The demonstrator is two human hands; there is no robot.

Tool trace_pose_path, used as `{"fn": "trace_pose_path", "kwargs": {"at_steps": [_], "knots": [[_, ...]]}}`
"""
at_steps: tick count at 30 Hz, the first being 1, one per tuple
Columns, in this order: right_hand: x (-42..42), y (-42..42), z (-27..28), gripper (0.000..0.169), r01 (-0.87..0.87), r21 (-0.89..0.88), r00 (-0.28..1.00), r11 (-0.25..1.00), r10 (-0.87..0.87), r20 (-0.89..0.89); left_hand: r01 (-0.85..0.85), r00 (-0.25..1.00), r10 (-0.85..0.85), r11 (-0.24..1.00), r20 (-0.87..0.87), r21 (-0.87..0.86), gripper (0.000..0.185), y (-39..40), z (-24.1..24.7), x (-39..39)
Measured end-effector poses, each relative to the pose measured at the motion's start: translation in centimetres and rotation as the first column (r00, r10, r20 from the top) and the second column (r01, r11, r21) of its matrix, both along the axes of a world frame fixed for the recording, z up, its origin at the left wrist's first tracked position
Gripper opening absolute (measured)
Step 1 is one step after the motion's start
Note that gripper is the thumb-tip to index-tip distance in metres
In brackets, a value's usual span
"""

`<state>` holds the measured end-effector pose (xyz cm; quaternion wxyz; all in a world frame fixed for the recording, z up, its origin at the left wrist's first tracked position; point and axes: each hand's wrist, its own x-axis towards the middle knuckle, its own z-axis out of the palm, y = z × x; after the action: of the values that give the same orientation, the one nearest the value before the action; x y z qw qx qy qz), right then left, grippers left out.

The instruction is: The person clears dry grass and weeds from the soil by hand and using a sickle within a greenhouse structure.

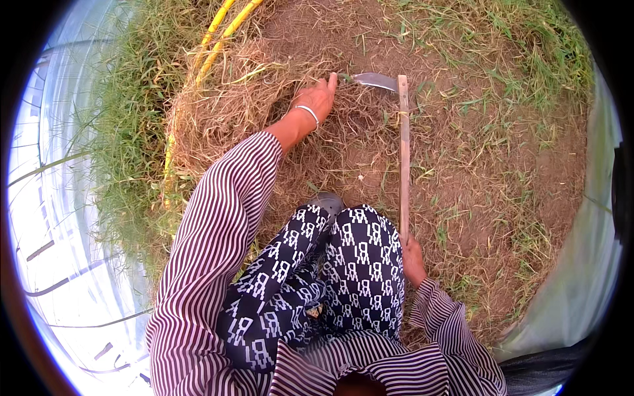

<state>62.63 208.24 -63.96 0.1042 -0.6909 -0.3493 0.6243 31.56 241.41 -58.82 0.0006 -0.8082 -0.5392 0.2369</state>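
My right hand (414, 260) grips the lower end of a long wooden handle (404, 168) beside my right knee. At its far end a curved metal sickle blade (376, 80) points left, low over the ground. My left hand (317, 96), with a bangle on the wrist, reaches forward to a heap of dry cut grass (228, 114). Its fingers are near the blade's tip, with a small green leaf (345, 77) between them and the tip. The underside of this hand is hidden, so whether it holds grass is unclear.
Two yellow hoses (223, 37) run along the heap's left side. Taller green grass (133, 148) grows beside translucent plastic sheeting (64, 198) on the left. More sheeting (569, 277) stands at right. A grey clog (328, 202) shows by my bent knees.
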Motion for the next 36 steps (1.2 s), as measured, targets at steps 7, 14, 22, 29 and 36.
{"fn": "trace_pose_path", "kwargs": {"at_steps": [7,14,22,29,36], "knots": [[-4.1,17.6,3.0,0.031,0.198,0.085,0.979,0.976,-0.194,-0.056,-0.492,0.844,0.512,0.857,0.156,-0.15,0.066,4.1,-0.5,-0.5],[-2.0,5.8,3.6,0.043,-0.108,0.212,0.989,0.971,0.084,0.122,-0.196,0.969,0.214,0.97,0.124,-0.141,0.022,1.3,-0.8,-3.7],[-1.5,7.7,0.9,0.04,-0.19,0.096,0.968,0.977,0.17,0.186,-0.104,0.99,0.115,0.986,0.083,-0.128,0.02,1.1,-0.6,-3.0],[-1.7,13.4,3.2,0.038,0.276,0.105,0.955,0.956,-0.259,-0.148,-0.104,0.99,0.112,0.989,0.08,-0.101,0.019,1.0,-0.1,-2.3],[-1.8,3.3,-0.6,0.048,-0.275,0.289,0.958,0.917,0.236,0.164,-0.012,0.999,0.005,0.991,-0.053,-0.135,0.018,-0.7,0.0,-3.6]]}}
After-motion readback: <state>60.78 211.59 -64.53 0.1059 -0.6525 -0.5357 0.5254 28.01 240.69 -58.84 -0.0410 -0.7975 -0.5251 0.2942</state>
